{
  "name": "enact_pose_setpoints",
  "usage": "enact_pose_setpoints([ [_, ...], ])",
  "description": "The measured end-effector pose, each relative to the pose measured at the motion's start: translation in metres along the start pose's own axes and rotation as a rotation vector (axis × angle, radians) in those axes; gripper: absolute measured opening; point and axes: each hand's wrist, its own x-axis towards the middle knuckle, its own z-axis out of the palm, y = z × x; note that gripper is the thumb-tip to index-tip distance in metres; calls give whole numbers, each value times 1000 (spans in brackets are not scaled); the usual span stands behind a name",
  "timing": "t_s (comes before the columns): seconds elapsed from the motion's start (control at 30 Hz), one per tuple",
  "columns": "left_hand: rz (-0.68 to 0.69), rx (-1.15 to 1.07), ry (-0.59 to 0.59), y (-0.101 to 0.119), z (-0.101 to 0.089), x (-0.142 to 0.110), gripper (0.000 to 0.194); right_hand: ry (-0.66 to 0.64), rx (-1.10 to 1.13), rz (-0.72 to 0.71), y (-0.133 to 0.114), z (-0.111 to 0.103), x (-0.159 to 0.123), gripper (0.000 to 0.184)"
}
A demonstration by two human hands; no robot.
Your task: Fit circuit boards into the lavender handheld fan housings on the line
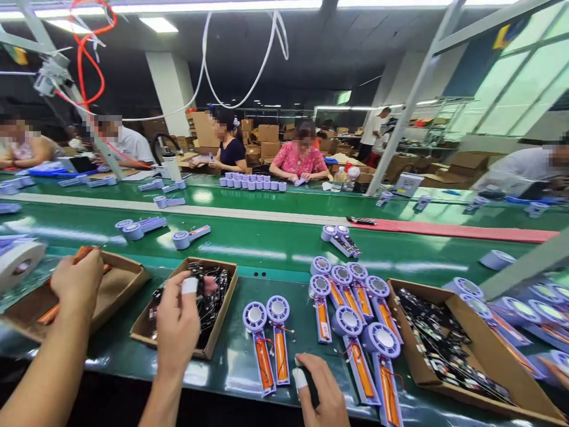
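Observation:
My left hand (178, 326), with white tape on its thumb, is over a shallow cardboard tray (139, 332) of black circuit boards with wires (208, 308). Whether it pinches a board is hidden. My right hand (322, 391), with a taped fingertip, is closed around a small black object (310, 379) at the bench edge. Next to it lie several lilac handheld fan bodies (278, 338), each with an orange battery (281, 356) in its open handle. Another person's hand (77, 284) reaches over a cardboard tray (120, 290) of orange parts.
A green conveyor belt (267, 249) runs across the view, carrying lilac fan parts (186, 237). A large cardboard tray of circuit boards (478, 338) stands at the right, and a white tape roll (18, 264) at the far left. Co-workers (300, 160) sit beyond the belt, among cardboard boxes.

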Motion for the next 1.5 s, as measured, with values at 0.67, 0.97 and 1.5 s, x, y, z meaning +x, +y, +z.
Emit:
enact_pose_setpoints([
  [0.67,-587,-235,-513,-32,6,-116,40,-599,56,-116,-36,5,80,29],
  [0.97,-296,-72,-462,-37,11,-122,35,-478,372,83,-40,13,60,28],
  [1.5,-575,-335,-381,-26,25,-120,42,-467,69,-69,-53,20,49,27],
])
